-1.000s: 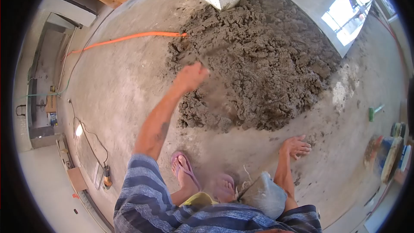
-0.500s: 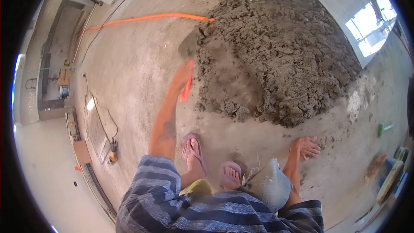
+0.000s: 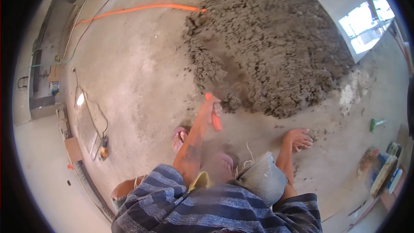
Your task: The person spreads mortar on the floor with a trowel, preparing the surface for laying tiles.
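left hand [image 3: 210,108] is clamping the orange trowel handle [image 3: 214,116] | handle is running toward my feet, blade blurred at the near edge of the mortar pile [image 3: 276,51] just ahead | right hand [image 3: 297,139] is resting open on the floor [image 3: 138,73], farther from the pile

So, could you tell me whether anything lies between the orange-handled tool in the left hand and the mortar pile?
Nothing visible does. The left hand grips the orange-handled tool right at the near edge of the mortar pile, though its blade is blurred. The right hand rests on the floor, off to the side.
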{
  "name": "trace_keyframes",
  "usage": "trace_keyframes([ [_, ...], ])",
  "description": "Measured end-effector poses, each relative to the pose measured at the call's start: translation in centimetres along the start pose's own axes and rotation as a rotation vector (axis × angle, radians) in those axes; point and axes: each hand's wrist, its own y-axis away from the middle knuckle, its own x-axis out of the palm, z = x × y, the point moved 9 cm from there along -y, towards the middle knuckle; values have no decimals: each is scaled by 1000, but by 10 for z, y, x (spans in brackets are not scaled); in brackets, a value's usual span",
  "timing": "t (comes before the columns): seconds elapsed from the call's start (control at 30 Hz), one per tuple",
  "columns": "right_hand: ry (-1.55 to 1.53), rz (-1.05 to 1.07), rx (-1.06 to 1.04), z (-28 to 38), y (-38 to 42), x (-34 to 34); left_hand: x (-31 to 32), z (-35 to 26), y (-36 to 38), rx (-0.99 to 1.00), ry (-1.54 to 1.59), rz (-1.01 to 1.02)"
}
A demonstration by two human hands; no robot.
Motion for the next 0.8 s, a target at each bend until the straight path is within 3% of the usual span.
trace_keyframes([
  [0.07,-52,-11,53,8,4,-1,18,-26,-12,11,-43,70],
  [0.17,-20,158,103,13,13,-23,41,-59,-21,-30,12,190],
  [0.4,36,269,101,14,14,-29,93,-134,-45,10,-147,292],
  [0.47,82,290,97,13,10,-28,111,-169,-57,-19,-244,212],
  [0.53,126,333,75,11,11,-20,136,-213,-61,146,-308,97],
  [0.6,192,203,46,9,8,-15,153,-256,-92,223,-519,239],
  [0.67,221,171,8,11,12,-8,167,-323,-108,780,-1546,-381],
  [0.73,195,218,27,10,13,-16,180,-330,-118,792,-1799,-672],
  [0.8,134,205,39,13,10,-15,196,-341,-116,884,-1774,-583],
])
